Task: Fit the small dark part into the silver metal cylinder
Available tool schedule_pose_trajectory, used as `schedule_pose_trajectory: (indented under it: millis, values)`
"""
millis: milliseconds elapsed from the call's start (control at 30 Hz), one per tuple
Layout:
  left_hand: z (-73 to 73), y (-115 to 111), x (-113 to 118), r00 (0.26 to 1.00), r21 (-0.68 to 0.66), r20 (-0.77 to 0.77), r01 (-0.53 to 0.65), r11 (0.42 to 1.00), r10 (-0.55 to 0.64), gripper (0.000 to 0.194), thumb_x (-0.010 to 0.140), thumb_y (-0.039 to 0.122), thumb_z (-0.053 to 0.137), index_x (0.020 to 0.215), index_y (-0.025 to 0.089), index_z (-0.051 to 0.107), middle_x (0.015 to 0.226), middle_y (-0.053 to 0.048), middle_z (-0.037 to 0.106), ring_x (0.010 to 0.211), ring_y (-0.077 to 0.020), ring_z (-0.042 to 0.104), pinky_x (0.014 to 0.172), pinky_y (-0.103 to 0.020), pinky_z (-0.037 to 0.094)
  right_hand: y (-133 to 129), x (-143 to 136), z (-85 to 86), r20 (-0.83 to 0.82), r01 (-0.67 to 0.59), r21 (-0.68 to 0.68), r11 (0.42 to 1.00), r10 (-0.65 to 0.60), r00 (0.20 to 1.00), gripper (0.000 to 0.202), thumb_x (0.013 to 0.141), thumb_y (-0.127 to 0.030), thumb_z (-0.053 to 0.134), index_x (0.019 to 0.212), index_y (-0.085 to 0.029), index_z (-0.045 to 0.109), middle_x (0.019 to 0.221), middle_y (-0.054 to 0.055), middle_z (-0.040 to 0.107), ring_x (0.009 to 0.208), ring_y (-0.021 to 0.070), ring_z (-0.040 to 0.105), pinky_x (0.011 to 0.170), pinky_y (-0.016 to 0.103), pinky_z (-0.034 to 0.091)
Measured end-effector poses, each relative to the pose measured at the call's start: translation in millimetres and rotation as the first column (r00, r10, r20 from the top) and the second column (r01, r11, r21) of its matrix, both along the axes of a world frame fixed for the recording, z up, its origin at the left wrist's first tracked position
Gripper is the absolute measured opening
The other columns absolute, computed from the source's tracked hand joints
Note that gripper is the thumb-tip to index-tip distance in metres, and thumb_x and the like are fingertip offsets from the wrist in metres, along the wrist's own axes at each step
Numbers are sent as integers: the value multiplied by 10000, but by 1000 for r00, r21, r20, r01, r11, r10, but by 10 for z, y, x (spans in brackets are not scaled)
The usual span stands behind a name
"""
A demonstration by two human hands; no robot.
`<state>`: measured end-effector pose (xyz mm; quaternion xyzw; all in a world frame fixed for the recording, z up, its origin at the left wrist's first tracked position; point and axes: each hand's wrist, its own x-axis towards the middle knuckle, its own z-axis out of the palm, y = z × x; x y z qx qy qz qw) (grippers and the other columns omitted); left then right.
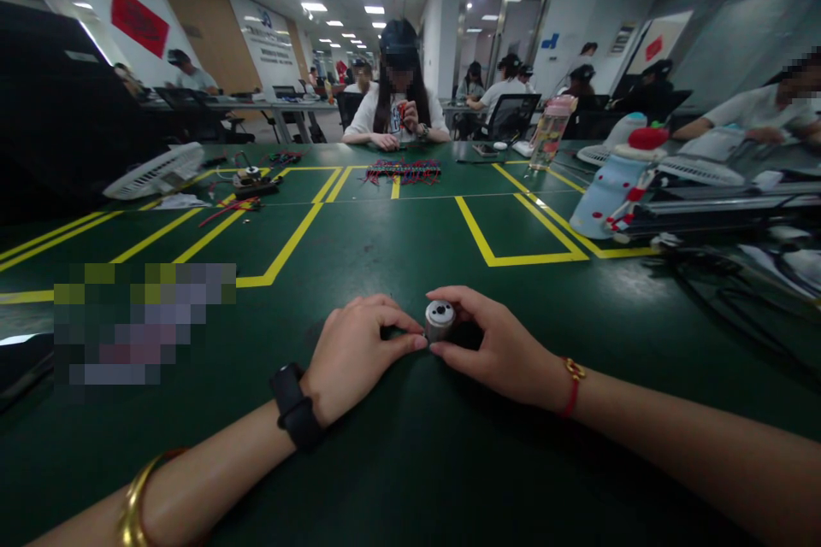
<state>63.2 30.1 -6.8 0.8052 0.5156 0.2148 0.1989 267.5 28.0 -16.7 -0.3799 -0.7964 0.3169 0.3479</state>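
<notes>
A small silver metal cylinder (440, 321), with a dark centre hole and small holes in its top face, stands upright on the green table (398, 248). My right hand (497, 342) grips it from the right, thumb at the near side and fingers at the far side. On its left is my left hand (359, 350), fingertips and thumb pinched together at the cylinder's lower left edge; whatever lies between those fingertips is too small to make out.
Across the table a person (398, 102) sits behind a row of red and blue wired parts (403, 172). A blue bottle (603, 188), a clear bottle (550, 137) and black cables (711, 282) are at right. Wired parts (250, 179) and a white fan (160, 171) lie back left.
</notes>
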Motion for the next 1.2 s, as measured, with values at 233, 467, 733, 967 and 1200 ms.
schedule_pose_trajectory:
  millis: [233, 467, 733, 967, 1200]
  values:
    - [183, -17, -329, 986, -121, 102, -119, 986, 131, 381, 821, 552, 535, 1023, 265, 684, 985, -24, 684, 840, -208, 617, 717, -308, 457, 157, 563, 176, -32, 236, -66, 970, -238, 971, 510, 750, -363, 662, 1210, -213, 500, 1127, 64, 610, 947, 155, 624, 846, 313, 529]
    - [136, -43, -894, 925, -264, 127, -315, 912, 357, 439, 822, 588, 496, 1014, 231, 664, 793, -6, 651, 737, -186, 597, 640, -275, 434, 392, 1927, 167, 294, 729, 257, 634, -770, 566, 547, 725, -491, 636, 1169, -183, 553, 964, 101, 640, 769, 180, 604, 695, 316, 481]
    - [64, -52, -836, 934, -260, 145, -282, 923, 327, 385, 834, 573, 500, 959, 245, 657, 827, 5, 664, 743, -177, 591, 641, -259, 420, 273, 1517, 161, 230, 550, 600, 581, -784, 576, 699, 707, -487, 665, 1297, -175, 459, 1326, 153, 460, 1259, 323, 380, 1053, 500, 267]
    - [45, -47, -870, 942, -235, 97, -293, 927, 322, 367, 836, 574, 496, 950, 268, 664, 890, 7, 681, 806, -192, 604, 683, -269, 427, 53, 5, 138, 424, 23, 148, 989, -84, 902, 397, 767, -529, 610, 1074, -280, 653, 1153, 39, 579, 1059, 197, 492, 923, 403, 376]
    - [43, -68, -888, 942, -217, 94, -296, 930, 322, 356, 841, 566, 492, 947, 271, 661, 885, 13, 682, 786, -186, 600, 672, -262, 418, 164, 256, 256, 347, 146, 150, 978, -190, 918, 226, 871, -371, 513, 911, -216, 673, 943, 25, 643, 877, 129, 561, 799, 290, 427]
